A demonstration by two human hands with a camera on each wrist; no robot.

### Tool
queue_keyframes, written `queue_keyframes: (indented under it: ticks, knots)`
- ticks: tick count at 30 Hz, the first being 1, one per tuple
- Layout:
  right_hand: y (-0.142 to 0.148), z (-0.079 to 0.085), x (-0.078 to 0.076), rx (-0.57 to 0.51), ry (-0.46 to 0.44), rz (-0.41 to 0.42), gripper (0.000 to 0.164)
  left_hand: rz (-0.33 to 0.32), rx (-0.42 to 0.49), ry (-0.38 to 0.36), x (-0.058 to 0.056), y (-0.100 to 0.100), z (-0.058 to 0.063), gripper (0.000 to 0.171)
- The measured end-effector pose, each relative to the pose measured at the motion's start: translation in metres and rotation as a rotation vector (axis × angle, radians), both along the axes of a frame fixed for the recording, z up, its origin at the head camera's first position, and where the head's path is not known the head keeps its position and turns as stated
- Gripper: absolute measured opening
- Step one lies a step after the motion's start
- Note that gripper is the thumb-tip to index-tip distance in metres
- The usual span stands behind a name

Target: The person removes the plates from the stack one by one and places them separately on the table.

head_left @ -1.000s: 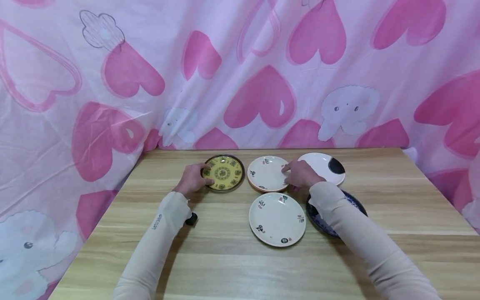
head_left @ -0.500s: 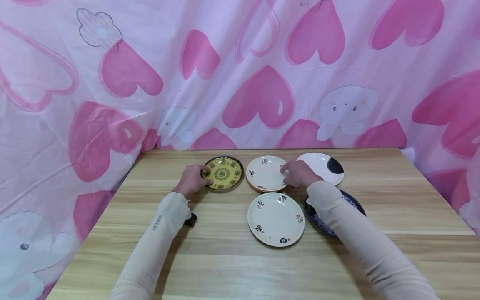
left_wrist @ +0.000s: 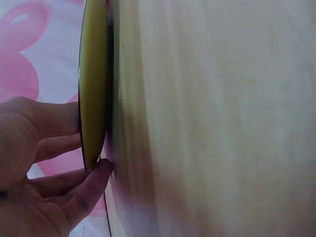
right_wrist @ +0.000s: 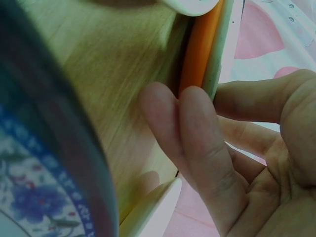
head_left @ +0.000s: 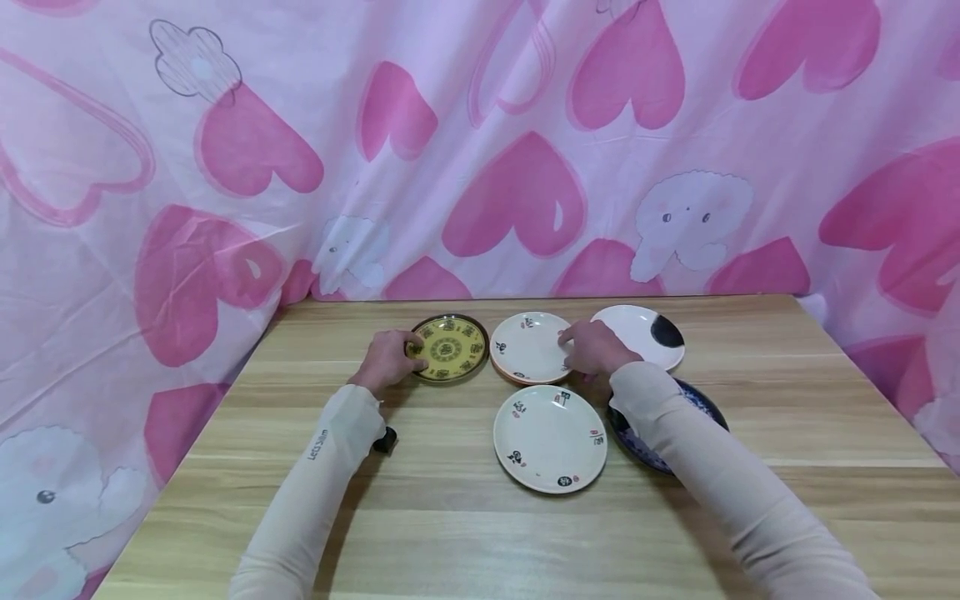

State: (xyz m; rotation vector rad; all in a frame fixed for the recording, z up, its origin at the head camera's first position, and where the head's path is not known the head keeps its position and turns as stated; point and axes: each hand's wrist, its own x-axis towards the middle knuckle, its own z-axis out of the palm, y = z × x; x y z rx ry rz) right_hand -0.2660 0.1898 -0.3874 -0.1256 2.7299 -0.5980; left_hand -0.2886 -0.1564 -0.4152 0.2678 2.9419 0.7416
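My left hand (head_left: pixel 385 360) grips the left rim of a yellow plate (head_left: pixel 447 349) with a dark edge and dark patterns. The left wrist view has this plate (left_wrist: pixel 93 89) nearly edge-on, with digits on both sides of its rim. To its right lies a white plate (head_left: pixel 527 346) with small black and red characters, stacked on an orange plate (right_wrist: pixel 200 52). My right hand (head_left: pixel 597 350) holds the right edge of that stack, thumb and fingers around the rim. The yellow plate's right edge is very close to the white plate's left edge.
Nearer me is another white character plate (head_left: pixel 551 440). At the back right sits a white plate with a black patch (head_left: pixel 633 331). A dark dish with blue flowers (head_left: pixel 701 404) lies partly under my right sleeve. A pink heart-print cloth (head_left: pixel 517 196) hangs behind the wooden table (head_left: pixel 450 542).
The yellow plate and my left hand have slid slightly right, narrowing the gap to the white plate. My right hand keeps its place on the stack. The head view has shifted a little.
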Motion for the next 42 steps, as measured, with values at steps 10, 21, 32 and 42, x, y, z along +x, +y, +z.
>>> queue_keyframes:
  ticks: [10,21,32,42]
  knots:
    - [0.000,-0.001,-0.001,-0.004,-0.014,-0.010,0.049,-0.028,-0.048,0.032,0.000,0.008,0.005,0.048]
    - [0.001,0.002,0.000,0.038,0.005,0.000,0.048,-0.071,-0.001,0.077,0.005,0.023,0.018,0.049]
    - [0.003,0.002,0.000,0.042,0.039,-0.031,0.060,-0.095,0.295,-0.011,0.007,0.045,0.026,0.042]
    - [0.004,0.002,-0.003,0.076,0.076,-0.044,0.056,-0.126,0.295,-0.046,0.008,0.067,0.022,0.039]
